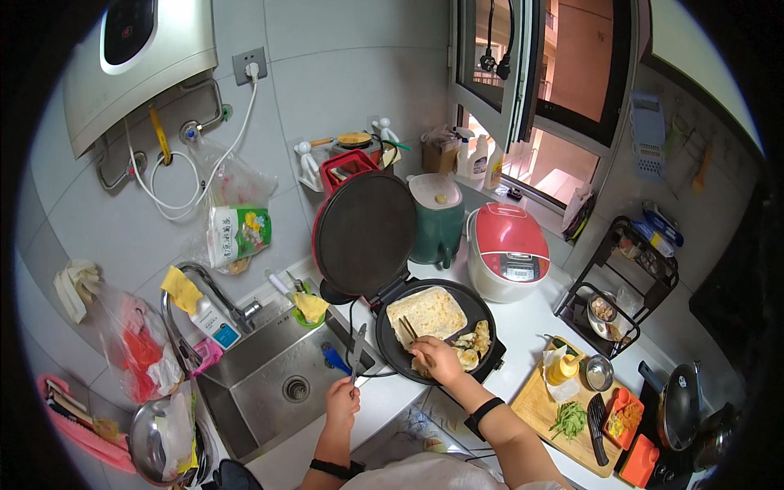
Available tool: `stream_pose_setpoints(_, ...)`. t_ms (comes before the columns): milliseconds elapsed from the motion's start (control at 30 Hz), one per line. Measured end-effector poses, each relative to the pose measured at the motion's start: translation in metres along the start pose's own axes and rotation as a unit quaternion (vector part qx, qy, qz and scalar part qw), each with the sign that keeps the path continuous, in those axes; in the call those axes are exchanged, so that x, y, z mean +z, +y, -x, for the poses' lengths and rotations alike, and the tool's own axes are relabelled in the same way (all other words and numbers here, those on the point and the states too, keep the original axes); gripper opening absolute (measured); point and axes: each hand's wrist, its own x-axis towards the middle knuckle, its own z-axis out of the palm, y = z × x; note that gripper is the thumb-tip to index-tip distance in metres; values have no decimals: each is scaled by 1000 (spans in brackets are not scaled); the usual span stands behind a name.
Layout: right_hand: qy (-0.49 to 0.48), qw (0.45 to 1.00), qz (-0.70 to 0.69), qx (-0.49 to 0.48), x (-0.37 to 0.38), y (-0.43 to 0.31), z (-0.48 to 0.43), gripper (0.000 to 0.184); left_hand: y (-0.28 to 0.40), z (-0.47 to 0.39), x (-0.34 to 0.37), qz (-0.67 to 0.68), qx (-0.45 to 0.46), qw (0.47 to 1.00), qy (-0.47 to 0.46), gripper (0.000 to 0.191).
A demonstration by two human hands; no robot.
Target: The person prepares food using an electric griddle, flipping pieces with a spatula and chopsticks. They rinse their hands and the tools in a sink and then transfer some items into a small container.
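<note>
My right hand [438, 361] grips a pair of chopsticks [407, 329], their tips over a rectangular flatbread [427, 311] in the round black pan of an electric griddle [392, 358]. Pieces of cooked egg and filling [476, 344] lie in the pan, right of the flatbread; a smaller portion is partly hidden under my right hand. The griddle's red-rimmed lid [366, 233] stands raised behind the pan. My left hand [342, 401] holds a table knife [358, 352], blade pointing up, beside the sink's right edge. Both wrists wear black bands.
A steel sink [257, 392] with a faucet [226, 297] lies left. Behind the pan are a green appliance [436, 226] and a rice cooker [511, 251]. At right, a cutting board [530, 398] holds a black knife [595, 422], shredded greens [569, 419] and a sauce bottle [561, 369]. A cord runs beside the griddle.
</note>
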Motion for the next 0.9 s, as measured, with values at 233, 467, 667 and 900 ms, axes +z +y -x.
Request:
stream_pose_setpoints(233, 56, 998, 7, 24, 2, -7, 3, 11, 2, -8, -17, 5, -5, 1000, -22, 25)
stream_pose_setpoints(467, 62, 998, 17, 26, 23, -15, -11, 14, 13, 1, -24, 5, 1, 1000, -18, 23)
stream_pose_setpoints(667, 46, 999, 27, -6, 29, -17, -4, 13, 26, 12, -40, 31, -6, 999, -22, 22)
stream_pose_setpoints(900, 99, 993, 63, 20, 10, -58, 43, 9, 17, 16, -70, 32, -13, 999, -18, 19)
